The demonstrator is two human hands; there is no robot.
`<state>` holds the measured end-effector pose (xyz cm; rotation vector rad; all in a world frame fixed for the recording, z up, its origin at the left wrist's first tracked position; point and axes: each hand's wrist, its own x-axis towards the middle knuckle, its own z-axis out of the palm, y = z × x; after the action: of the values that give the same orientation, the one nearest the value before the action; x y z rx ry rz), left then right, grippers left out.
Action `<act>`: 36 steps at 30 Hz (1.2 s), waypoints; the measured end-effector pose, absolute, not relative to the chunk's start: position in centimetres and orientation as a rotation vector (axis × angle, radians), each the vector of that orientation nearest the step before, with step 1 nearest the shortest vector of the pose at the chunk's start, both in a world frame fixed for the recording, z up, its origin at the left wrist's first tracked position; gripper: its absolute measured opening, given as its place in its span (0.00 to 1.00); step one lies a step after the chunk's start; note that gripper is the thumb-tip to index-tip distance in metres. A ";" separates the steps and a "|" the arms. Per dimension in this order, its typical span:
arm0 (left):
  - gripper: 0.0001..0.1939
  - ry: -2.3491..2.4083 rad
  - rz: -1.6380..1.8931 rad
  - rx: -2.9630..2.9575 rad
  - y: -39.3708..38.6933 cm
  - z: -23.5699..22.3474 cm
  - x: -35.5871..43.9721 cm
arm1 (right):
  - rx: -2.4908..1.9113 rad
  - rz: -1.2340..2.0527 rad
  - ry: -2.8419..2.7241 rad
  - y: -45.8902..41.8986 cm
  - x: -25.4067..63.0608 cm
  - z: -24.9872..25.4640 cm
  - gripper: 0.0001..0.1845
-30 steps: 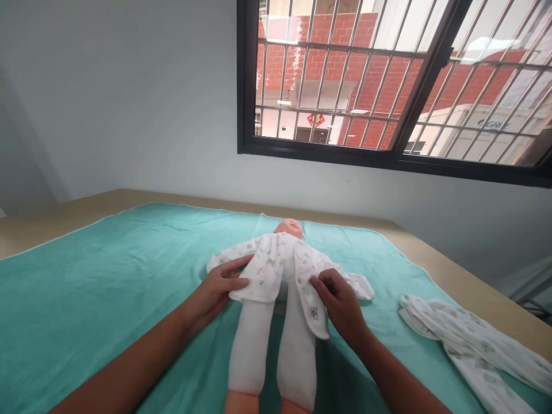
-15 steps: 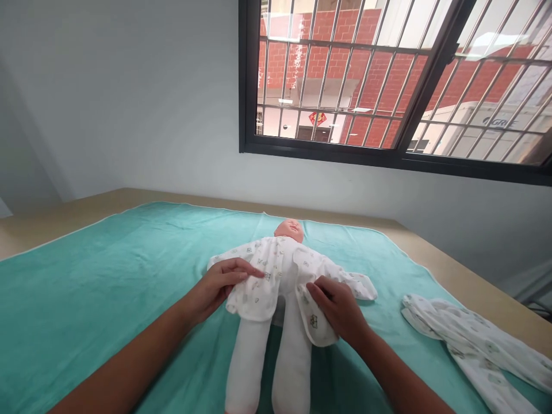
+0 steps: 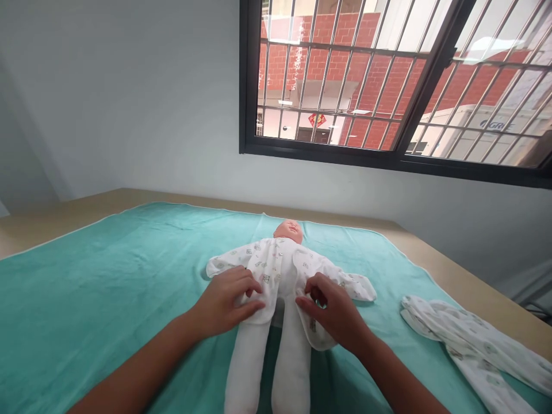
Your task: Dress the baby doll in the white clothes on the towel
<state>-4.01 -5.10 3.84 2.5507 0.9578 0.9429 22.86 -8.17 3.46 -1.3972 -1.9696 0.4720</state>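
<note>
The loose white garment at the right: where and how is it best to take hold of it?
Probably grip the garment by its bunched end nearest the doll, the right hand coming from above on the doll's side. There it gathers into one narrow bundle on the green cloth; farther right it splits into two strips running out of the picture.

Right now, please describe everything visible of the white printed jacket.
The white jacket looks like soft cloth with small prints. It lies on the doll, front open, long sleeves spread outward over the green cloth. The left hand is over one front panel, contact unclear; the right hand is at the other panel, grip unclear.
</note>
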 end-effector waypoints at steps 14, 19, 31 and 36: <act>0.04 0.753 0.943 2.465 -7.3 4.1 -2.3 | -1.066 0.409 -1.878 -8.0 21.7 3.3 0.08; 0.06 0.686 0.901 2.283 -7.8 4.2 -2.3 | -1.043 0.176 -2.092 -8.7 21.2 3.1 0.07; 0.08 0.622 0.782 2.408 -8.6 4.1 -1.7 | -1.187 0.307 -2.255 -7.7 21.4 2.6 0.25; 0.07 0.610 0.805 2.832 -9.3 3.5 -1.0 | -1.173 0.291 -2.288 -7.5 21.4 2.2 0.28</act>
<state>-1.01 -9.30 3.48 2.8316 0.6102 0.8047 21.39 -7.46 2.23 -1.1726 -2.2882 0.2914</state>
